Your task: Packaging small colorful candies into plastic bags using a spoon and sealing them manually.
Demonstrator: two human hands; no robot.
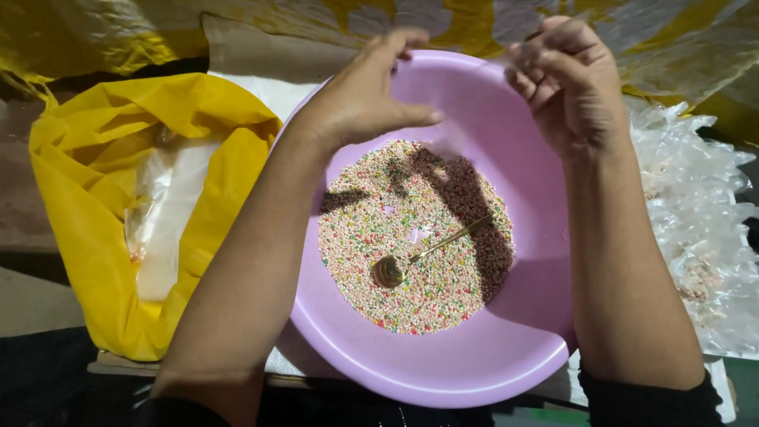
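I see both hands up over the far rim of the basin (443,372), working a thin clear film (518,55) between them; it looks like a small plastic bag, but it is too see-through to be sure. The film sits at the top of the frame, above the basin's far edge, between the two hands.

Right hand (571,87): fingers curled, grip pinched shut on the film's edge. Left hand (365,93): fingers bent toward the same spot, thumb out flat; I cannot tell whether its grip actually has the film or only hovers beside it.

My judgement on the step: the hands are separating or opening the film. To do it well, I would rub the two layers apart with thumb and forefinger, keep it over the basin so nothing spills outside, and keep the wrists clear of the contents.

Containers, going outward:
- Lilac basin, round, holds a shallow layer of tiny beads (411,237), mostly pale with red, green and yellow mixed in. A gold spoon (419,257) lies in the beads, bowl toward the near left, handle pointing to the far right. Nobody touches it.
- Yellow bag (87,213) just left of the basin, mouth open, clear plastic (162,213) inside; its contents are not readable.
- Heap of crumpled clear bags (696,205) right of the basin.
- Yellow patterned sheet (672,39) behind everything.
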